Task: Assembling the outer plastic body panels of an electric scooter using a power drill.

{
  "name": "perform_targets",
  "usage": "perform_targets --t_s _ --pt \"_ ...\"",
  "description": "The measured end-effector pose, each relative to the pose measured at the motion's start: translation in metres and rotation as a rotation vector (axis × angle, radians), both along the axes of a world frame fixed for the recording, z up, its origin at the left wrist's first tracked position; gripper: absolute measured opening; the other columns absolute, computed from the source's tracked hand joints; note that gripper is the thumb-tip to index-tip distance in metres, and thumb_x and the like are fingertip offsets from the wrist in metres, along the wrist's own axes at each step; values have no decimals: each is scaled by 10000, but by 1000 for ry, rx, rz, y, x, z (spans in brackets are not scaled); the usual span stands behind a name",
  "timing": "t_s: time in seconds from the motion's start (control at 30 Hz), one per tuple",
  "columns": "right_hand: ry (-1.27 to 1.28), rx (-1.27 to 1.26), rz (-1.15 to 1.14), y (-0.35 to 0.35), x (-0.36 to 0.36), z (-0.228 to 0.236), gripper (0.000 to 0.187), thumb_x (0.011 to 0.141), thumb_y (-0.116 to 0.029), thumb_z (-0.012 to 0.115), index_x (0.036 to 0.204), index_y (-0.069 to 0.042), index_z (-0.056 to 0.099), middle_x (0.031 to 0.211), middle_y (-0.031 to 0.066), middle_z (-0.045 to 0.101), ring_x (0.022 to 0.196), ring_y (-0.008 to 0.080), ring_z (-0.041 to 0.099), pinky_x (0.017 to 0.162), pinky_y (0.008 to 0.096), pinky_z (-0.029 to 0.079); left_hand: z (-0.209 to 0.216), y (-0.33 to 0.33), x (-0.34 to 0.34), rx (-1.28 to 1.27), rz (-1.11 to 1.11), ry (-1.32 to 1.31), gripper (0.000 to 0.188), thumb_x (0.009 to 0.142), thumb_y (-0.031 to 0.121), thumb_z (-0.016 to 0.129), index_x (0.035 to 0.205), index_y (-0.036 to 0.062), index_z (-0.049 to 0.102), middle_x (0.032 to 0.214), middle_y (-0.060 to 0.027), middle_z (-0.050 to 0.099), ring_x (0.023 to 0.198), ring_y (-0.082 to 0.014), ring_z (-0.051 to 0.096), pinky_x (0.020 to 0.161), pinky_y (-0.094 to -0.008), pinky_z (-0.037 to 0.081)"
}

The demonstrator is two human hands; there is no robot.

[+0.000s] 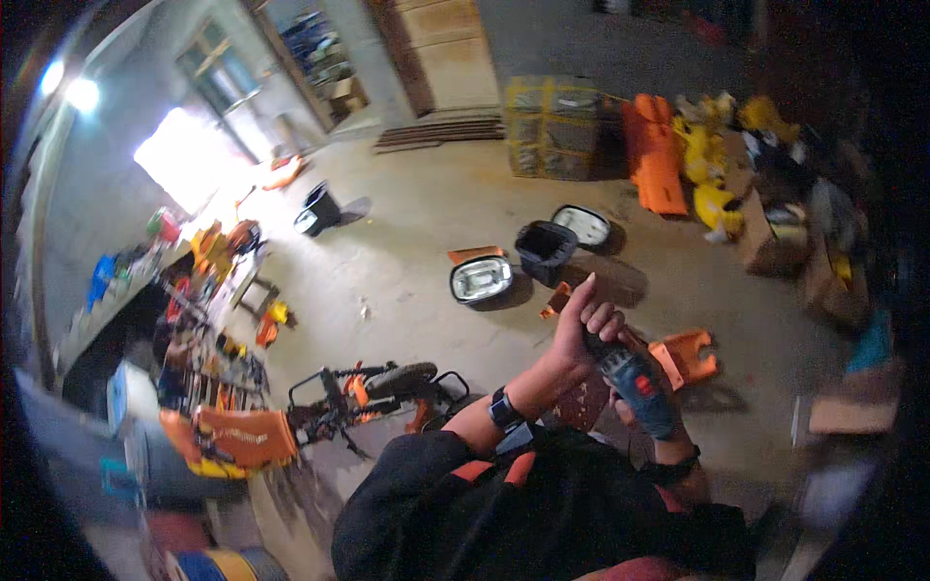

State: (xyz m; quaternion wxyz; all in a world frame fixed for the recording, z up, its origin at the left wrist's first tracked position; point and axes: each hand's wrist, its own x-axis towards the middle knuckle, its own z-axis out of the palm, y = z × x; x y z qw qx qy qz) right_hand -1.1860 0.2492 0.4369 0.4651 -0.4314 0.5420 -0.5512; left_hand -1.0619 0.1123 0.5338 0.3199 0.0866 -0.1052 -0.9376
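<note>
Close in front of my body, both hands are on a blue-grey cordless drill [639, 387] with a red spot on its side. My left hand [584, 334] is closed around the drill's front end, its thumb sticking up; a dark watch [504, 411] is on that wrist. Lower on the drill, my right hand [625, 412] is wrapped round it, with part of its fingers hidden behind the tool. A dark band [673, 470] circles the right wrist. Just beyond the drill lies an orange plastic panel [684, 358] with a notched end.
A stripped motorbike frame [378, 392] lies left of me beside a cluttered bench [208, 329]. Ahead on the floor are a black bin [545, 249], white-lined trays [481, 279] and another bin [318, 208]. Orange panels [657, 155], a wrapped bale [552, 128] and cardboard boxes [773, 237] line the right.
</note>
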Motion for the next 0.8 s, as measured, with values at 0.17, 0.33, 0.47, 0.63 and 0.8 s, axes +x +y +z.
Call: perform_targets --t_s 0.17,0.33,0.47,0.63,0.8 --pt "-230 -233 446 24 -11 39 355 825 -223 656 1080 -12 528 933 61 586 812 149 572 772 325 482 -6 20 -3 -105 247 55 435 988 387 407 593 204 403 413 71 258 392 -83 318 461 -259 324" --pt "-89 -197 476 19 -47 -36 307 882 -217 592 1107 -17 532 931 34 595 848 140 573 764 309 492 4 62 -6 -147 495 40 313 953 395 485 725 180 484 521 46 369 411 -81 348 489 -262 365" --pt "445 -523 520 5 -45 2 330 848 -179 614 1127 -20 542 997 67 594 868 181 586 772 329 496 13 90 -11 -25 606 -48 325 953 339 480 672 177 458 513 30 357 475 -131 392 585 -304 398" --pt "442 -602 563 20 -35 -34 356 823 -121 608 1161 -27 544 1073 91 587 893 218 597 782 349 503 14 97 3 -37 561 27 392 925 293 496 560 187 399 459 24 360 429 -150 383 543 -328 402" --pt "95 -468 548 21 -26 -15 419 815 -59 558 1230 -59 500 1121 73 575 925 235 602 769 366 512 26 95 3 13 611 -11 415 918 278 485 527 196 375 437 26 368 402 -149 379 517 -334 403"
